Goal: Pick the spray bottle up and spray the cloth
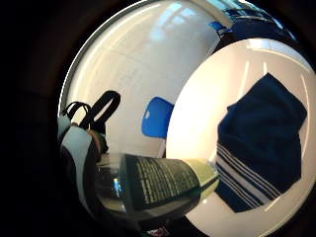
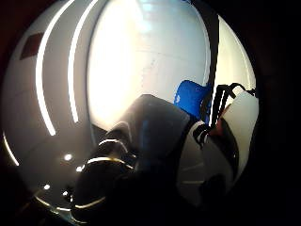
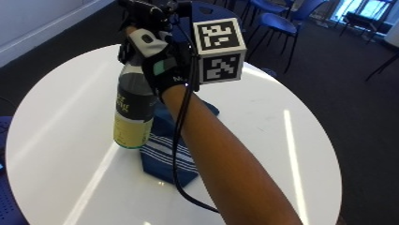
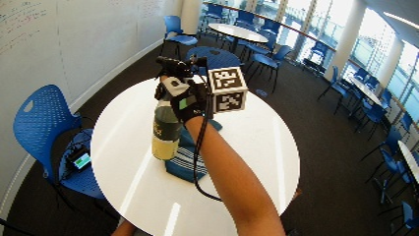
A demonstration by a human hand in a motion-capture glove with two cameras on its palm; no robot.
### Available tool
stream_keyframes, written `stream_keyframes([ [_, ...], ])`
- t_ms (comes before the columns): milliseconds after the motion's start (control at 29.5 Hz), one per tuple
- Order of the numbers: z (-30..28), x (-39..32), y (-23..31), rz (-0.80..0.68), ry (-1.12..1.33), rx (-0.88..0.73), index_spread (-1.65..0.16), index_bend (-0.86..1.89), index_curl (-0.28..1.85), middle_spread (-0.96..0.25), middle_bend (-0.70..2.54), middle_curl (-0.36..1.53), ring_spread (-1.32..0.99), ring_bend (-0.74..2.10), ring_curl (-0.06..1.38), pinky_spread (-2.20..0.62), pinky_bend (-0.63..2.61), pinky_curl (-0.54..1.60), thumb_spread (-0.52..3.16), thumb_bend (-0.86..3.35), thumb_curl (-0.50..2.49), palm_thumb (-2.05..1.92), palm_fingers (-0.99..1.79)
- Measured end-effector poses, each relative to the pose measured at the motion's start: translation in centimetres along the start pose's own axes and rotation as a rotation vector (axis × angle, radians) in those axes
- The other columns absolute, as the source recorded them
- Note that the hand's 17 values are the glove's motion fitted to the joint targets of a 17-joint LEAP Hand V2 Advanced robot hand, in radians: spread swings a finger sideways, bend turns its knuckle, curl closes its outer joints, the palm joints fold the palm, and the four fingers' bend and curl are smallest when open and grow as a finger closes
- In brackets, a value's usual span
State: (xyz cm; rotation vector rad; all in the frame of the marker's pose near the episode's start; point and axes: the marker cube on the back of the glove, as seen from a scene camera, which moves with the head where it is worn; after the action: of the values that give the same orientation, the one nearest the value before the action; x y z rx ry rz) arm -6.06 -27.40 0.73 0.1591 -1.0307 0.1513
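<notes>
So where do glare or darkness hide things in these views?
Thumb side palm view: the table washes out white, and the spray bottle is a dark shape. Little finger side palm view: the bottle's label and the cloth stay readable. Outside view: light streaks cross the table, hiding nothing.

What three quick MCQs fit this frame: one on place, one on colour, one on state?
1. Where does the cloth lie?
A on the white table
B on a chair
C on the floor

2. What colour is the cloth?
A red
B navy with white stripes
C plain yellow

3. How is the spray bottle?
A lying flat
B lifted upright in the right hand
C tipped in a bin

Key: A, the table shows beneath it; B, stripes cross one end; C is out and B holds, the hand's grip is round its neck.
</notes>
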Motion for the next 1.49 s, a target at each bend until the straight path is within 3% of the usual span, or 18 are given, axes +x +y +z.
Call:
stream_keyframes([
  [575,7.8,-0.7,0.3,-0.106,-0.003,-0.042,-0.23,0.57,0.58,-0.2,0.66,0.51,-0.23,0.6,0.45,-0.28,0.37,0.39,0.34,-0.03,0.9,0.86,1.39],
  [1489,8.7,0.1,0.2,-0.12,0.102,-0.07,-0.24,0.56,0.58,-0.2,0.65,0.51,-0.23,0.59,0.45,-0.28,0.37,0.4,0.34,-0.03,0.91,0.85,1.4],
])
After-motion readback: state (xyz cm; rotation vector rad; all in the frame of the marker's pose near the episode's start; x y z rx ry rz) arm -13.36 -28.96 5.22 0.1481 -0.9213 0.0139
